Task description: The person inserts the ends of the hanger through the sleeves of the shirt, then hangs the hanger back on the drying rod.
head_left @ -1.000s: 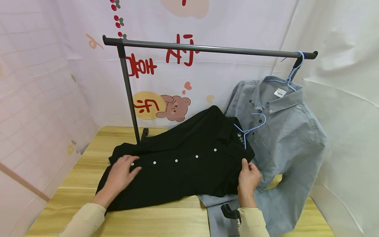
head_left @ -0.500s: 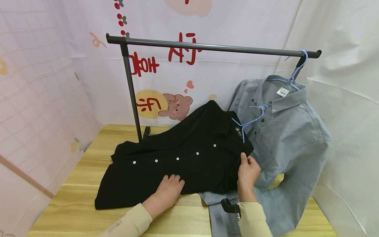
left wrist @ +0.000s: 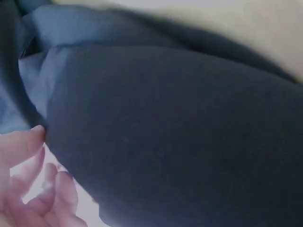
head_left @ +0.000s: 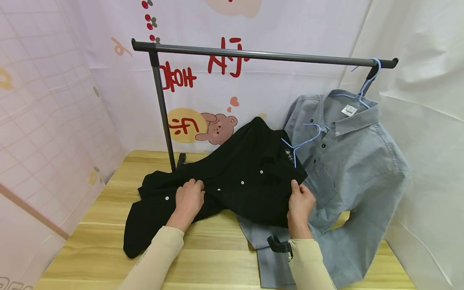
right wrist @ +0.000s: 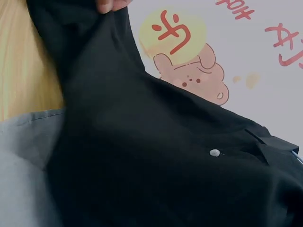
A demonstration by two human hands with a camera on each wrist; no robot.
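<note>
A black button-up shirt [head_left: 235,177] with white buttons lies slantwise across the table, part of it lifted and its middle gathered. My left hand [head_left: 190,199] grips a bunched fold near the button line. On the right, my right hand [head_left: 302,203] pinches the shirt at its collar and shoulder end. A blue hanger [head_left: 301,146] sits in the shirt's neck, its hook sticking out to the upper right. The black cloth [left wrist: 165,132] fills most of the left wrist view. In the right wrist view, a white button [right wrist: 214,152] shows on the dark front.
A dark metal rack [head_left: 253,53] spans the back. From its right end a grey-blue shirt [head_left: 355,161] hangs on a blue hanger [head_left: 366,86], its lower part spread over the wooden table [head_left: 217,257]. A printed cloth [head_left: 275,24] covers the wall behind.
My left hand has moved from the shirt's left end to its near edge, then up to the button line, gathering cloth. The near edge is raised. My right hand keeps its hold.
</note>
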